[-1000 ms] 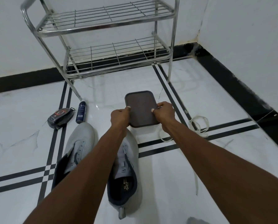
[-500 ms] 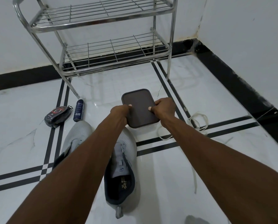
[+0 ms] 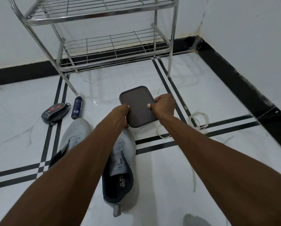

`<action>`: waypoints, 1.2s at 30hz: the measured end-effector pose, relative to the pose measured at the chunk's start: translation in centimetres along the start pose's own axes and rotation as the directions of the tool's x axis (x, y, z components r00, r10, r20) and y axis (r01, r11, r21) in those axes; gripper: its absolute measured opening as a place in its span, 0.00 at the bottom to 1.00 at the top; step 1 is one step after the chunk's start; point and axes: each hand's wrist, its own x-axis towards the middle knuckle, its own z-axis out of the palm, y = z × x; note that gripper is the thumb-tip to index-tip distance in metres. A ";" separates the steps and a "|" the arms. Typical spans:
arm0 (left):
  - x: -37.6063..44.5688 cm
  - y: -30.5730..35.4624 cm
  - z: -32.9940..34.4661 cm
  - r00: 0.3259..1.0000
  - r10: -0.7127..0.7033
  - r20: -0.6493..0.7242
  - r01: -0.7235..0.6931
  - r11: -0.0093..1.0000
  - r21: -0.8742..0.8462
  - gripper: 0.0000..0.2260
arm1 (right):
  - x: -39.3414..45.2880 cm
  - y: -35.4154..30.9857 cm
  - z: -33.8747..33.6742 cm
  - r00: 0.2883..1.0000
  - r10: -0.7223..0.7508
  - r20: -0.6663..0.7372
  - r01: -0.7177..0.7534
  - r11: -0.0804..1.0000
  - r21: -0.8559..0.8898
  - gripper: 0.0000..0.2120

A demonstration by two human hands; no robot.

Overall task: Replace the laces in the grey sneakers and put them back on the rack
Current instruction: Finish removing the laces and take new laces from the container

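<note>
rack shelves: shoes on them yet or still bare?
Bare. Both wire shelves of the rack hold nothing; both grey sneakers lie on the floor.

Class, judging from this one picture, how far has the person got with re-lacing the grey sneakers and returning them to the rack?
Done: both grey sneakers lie on the floor with no laces in their eyelets, and a loose white lace lies to the right. In hand: the left hand and right hand grip a dark rectangular container, not a lace. Left: threading laces and putting the pair on the rack, whose visible shelves are bare.
</note>
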 end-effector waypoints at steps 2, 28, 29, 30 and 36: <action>0.1 0.1 -0.1 1.000 -0.008 -0.003 0.008 0.999 -0.044 0.05 | -0.1 0.0 0.1 1.000 0.016 0.002 -0.016 1.000 0.005 0.13; 1.2 0.6 -1.4 0.988 0.139 -0.060 -0.119 0.959 0.258 0.07 | 1.2 0.3 0.2 0.984 0.083 0.160 -0.065 0.992 -0.110 0.20; 1.1 1.0 -1.6 0.990 0.134 -0.052 -0.115 0.956 0.268 0.07 | 1.3 0.4 0.2 0.982 0.073 0.171 -0.055 0.992 -0.109 0.18; 1.1 1.4 -1.6 0.991 0.127 -0.037 -0.112 0.954 0.280 0.08 | 1.3 0.5 0.1 0.982 0.065 0.176 -0.046 0.993 -0.111 0.18; 0.3 2.9 -1.0 0.998 0.024 0.055 -0.042 0.936 0.349 0.07 | 1.2 0.2 0.2 0.981 0.049 0.186 -0.023 0.990 -0.141 0.20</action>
